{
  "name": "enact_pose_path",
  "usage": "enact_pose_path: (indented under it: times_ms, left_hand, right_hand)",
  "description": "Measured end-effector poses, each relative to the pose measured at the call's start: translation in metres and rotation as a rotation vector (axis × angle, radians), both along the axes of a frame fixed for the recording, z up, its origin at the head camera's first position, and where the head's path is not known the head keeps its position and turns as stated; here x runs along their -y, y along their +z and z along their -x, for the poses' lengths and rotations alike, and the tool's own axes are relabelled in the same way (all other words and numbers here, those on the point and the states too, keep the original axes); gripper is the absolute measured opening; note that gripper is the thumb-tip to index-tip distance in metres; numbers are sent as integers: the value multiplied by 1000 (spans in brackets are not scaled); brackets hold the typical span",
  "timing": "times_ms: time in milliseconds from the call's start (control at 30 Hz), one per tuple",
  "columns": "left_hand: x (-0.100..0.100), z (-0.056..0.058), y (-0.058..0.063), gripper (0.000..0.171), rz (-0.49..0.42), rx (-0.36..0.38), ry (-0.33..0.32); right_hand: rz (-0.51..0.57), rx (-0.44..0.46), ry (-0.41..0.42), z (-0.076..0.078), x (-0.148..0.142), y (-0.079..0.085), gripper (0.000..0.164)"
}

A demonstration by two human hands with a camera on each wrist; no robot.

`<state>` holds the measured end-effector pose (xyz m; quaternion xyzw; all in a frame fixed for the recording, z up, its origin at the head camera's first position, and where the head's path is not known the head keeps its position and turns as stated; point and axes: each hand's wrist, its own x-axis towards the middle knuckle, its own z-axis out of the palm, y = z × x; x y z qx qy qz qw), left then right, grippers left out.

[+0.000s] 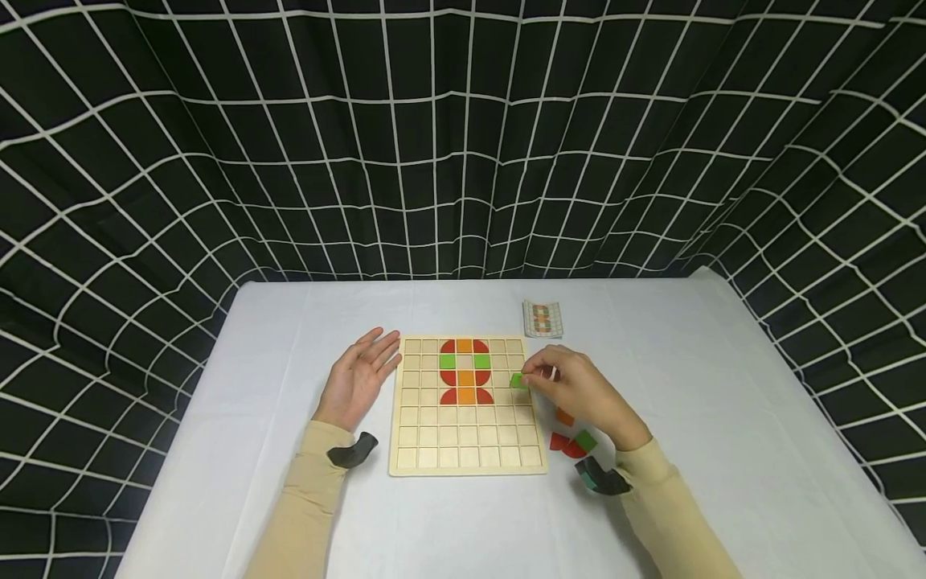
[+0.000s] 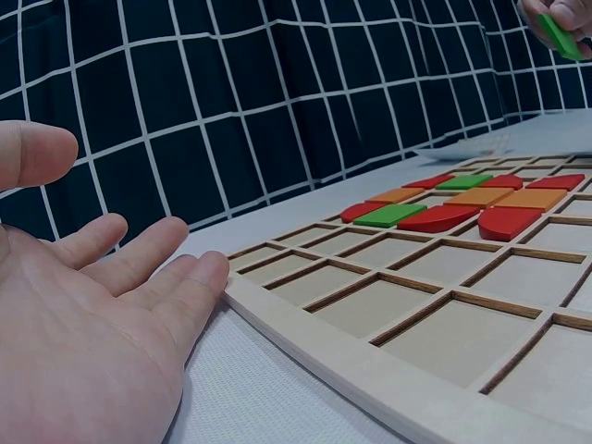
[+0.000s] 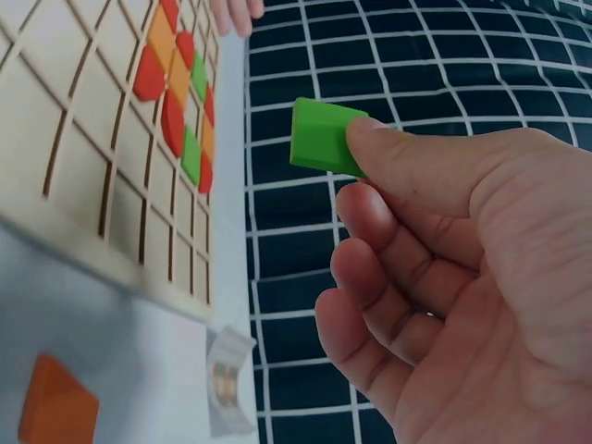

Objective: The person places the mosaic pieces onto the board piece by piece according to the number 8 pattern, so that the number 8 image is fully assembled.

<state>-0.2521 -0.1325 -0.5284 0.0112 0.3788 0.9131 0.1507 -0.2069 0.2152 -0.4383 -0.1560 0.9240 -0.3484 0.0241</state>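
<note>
Between thumb and forefinger, my right hand (image 1: 579, 386) pinches a green square tile (image 3: 324, 137), raised over the right edge of the wooden grid board (image 1: 469, 458). Palm up with fingers extended, my left hand (image 1: 356, 384) lies along the board's left side, fingertips right at its rim. Red quarter-round tiles (image 1: 448, 397), orange square tiles (image 1: 466, 395) and two green square tiles (image 2: 388, 215) fill cells in the upper middle of the board. They form a pattern around one bare cell near the top.
Loose tiles lie right of the board: an orange one (image 3: 57, 402), red ones (image 1: 559, 441) and a green one (image 1: 585, 441). A stack of pattern cards (image 1: 542, 319) sits beyond the board's top right corner. A dark gridded curtain (image 1: 463, 145) hangs behind the white table (image 1: 651, 322).
</note>
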Motion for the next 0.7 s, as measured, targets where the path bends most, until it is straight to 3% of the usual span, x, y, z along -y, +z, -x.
enact_pose_path:
  times_ms: [433,700]
  left_hand:
    - [-1,1,0,54,-2,6,0]
    - [0,0,0,55,-4,12,5]
  right_hand:
    - [9,-26,85,4,19,-6,10]
    - [0,-4,101,3,27,-16,3]
